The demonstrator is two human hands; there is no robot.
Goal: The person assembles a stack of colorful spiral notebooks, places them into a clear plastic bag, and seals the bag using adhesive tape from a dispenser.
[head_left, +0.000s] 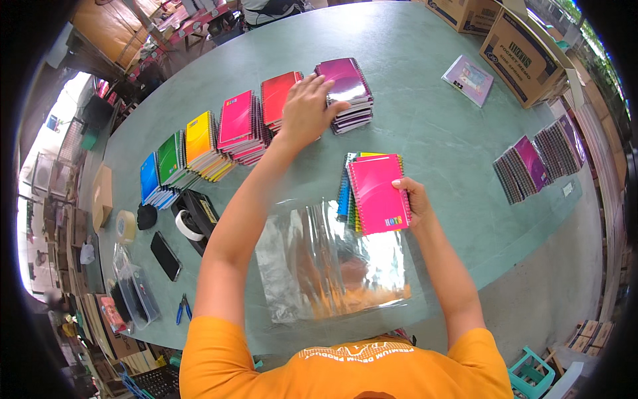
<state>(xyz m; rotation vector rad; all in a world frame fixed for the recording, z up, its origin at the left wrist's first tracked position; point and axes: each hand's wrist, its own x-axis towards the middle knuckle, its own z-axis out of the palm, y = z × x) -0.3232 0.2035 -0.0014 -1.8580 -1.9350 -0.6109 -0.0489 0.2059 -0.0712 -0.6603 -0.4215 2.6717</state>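
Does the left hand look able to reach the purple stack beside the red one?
Probably yes: the left hand is at the left edge of the purple stack, with nothing visible between.

At three o'clock, the right hand (pixel 415 201) is holding some spiral notebooks (pixel 377 193), pink uppermost. At twelve o'clock, the left hand (pixel 308 113) is partly covering a red stack (pixel 276 94) and a purple stack (pixel 347 78); clear plastic (pixel 287 269) is lying at six o'clock on the green table (pixel 425 120).

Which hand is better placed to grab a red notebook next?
Probably the left hand: it is right by the red notebooks, while the right hand is holding a bundle of notebooks, pink on top.
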